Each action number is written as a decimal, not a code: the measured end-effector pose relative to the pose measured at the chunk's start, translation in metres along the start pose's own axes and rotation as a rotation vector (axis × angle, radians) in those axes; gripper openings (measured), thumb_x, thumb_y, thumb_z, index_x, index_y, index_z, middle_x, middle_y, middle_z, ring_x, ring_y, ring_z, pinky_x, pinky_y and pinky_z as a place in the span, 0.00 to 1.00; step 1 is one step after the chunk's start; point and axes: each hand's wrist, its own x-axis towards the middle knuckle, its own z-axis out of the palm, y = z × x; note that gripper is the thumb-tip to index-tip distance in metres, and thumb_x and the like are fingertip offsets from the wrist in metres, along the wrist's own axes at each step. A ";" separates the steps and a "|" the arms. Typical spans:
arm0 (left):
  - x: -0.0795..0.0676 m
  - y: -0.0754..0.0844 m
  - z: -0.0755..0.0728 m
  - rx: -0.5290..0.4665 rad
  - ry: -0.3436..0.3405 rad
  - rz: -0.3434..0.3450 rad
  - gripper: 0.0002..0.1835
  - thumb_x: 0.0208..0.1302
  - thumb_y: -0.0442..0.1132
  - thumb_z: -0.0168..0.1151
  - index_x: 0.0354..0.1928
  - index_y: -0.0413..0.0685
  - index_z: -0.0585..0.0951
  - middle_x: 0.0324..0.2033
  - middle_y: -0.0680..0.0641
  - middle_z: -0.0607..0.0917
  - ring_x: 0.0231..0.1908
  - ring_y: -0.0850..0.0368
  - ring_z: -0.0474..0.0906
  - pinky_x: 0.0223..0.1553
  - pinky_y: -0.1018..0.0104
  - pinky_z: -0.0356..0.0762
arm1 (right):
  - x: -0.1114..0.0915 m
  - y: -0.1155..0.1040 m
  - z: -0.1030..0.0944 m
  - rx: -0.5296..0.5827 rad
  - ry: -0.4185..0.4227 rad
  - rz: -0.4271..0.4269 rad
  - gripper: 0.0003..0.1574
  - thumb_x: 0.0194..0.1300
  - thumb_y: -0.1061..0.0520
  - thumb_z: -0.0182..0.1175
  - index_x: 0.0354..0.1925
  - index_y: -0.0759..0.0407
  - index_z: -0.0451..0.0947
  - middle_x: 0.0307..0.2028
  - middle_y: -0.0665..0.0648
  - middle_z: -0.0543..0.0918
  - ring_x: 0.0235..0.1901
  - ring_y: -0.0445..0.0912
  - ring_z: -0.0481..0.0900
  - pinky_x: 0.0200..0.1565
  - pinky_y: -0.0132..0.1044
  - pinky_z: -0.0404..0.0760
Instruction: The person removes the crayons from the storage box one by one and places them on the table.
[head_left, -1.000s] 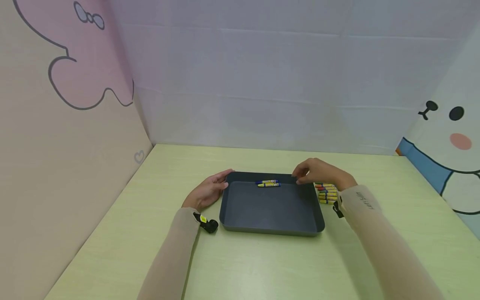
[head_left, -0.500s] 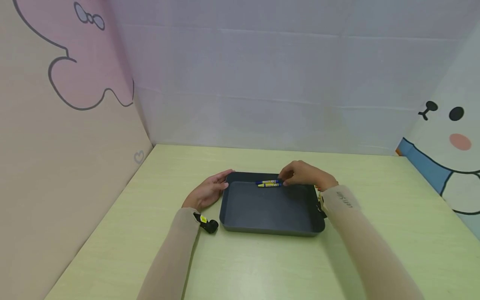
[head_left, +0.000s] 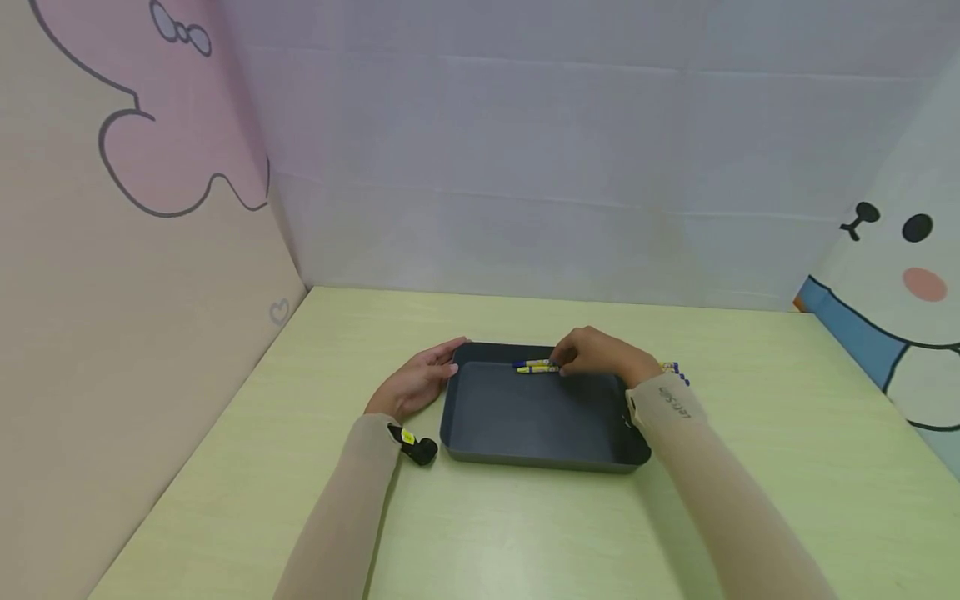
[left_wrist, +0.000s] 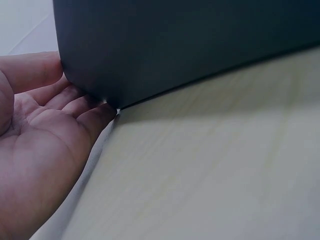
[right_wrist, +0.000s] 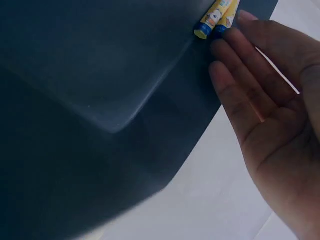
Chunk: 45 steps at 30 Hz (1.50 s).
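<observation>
A dark grey rectangular tray (head_left: 540, 425) lies on the table. Two yellow-wrapped crayons (head_left: 536, 369) lie side by side along its back wall. My left hand (head_left: 412, 383) rests against the tray's left back corner; in the left wrist view its fingertips lie along the tray's outer wall (left_wrist: 175, 45). Over the tray's back right part is my right hand (head_left: 596, 354), its fingertips right at the crayons' right ends. The right wrist view shows the blue-banded crayon ends (right_wrist: 210, 22) close to the thumb and fingertips, the fingers slightly bent.
More crayons (head_left: 670, 367) lie on the table right of the tray, mostly hidden behind the right wrist and sleeve. The pale table (head_left: 480, 533) meets a cloth backdrop (head_left: 480, 167) behind and printed panels on both sides.
My right hand has moved left from the tray's back right corner to the right ends of the two crayons. The left hand and tray have stayed put.
</observation>
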 end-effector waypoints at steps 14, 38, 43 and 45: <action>0.000 0.002 0.001 -0.011 0.006 -0.006 0.34 0.71 0.24 0.44 0.76 0.47 0.51 0.77 0.51 0.40 0.75 0.54 0.37 0.72 0.56 0.42 | 0.003 -0.003 0.007 -0.049 -0.001 0.018 0.18 0.64 0.65 0.61 0.53 0.65 0.80 0.48 0.62 0.84 0.48 0.53 0.82 0.48 0.41 0.80; -0.001 0.003 0.002 -0.006 0.015 -0.006 0.33 0.71 0.25 0.44 0.76 0.46 0.51 0.77 0.50 0.37 0.75 0.55 0.29 0.73 0.56 0.39 | 0.007 -0.005 0.018 -0.070 0.005 0.004 0.18 0.61 0.66 0.63 0.51 0.65 0.80 0.45 0.60 0.83 0.44 0.51 0.81 0.45 0.41 0.80; -0.002 0.004 0.003 -0.011 0.020 -0.013 0.33 0.71 0.25 0.44 0.76 0.47 0.52 0.77 0.51 0.38 0.75 0.55 0.32 0.73 0.56 0.40 | 0.006 -0.006 0.020 -0.062 -0.011 -0.005 0.17 0.62 0.63 0.63 0.50 0.64 0.79 0.39 0.58 0.83 0.38 0.47 0.80 0.42 0.40 0.79; -0.002 0.004 0.003 -0.009 0.019 -0.015 0.33 0.71 0.25 0.44 0.76 0.47 0.52 0.77 0.51 0.38 0.75 0.55 0.32 0.73 0.56 0.41 | 0.005 -0.006 0.020 -0.059 -0.014 -0.016 0.16 0.63 0.62 0.63 0.50 0.64 0.79 0.36 0.57 0.83 0.34 0.45 0.79 0.40 0.39 0.78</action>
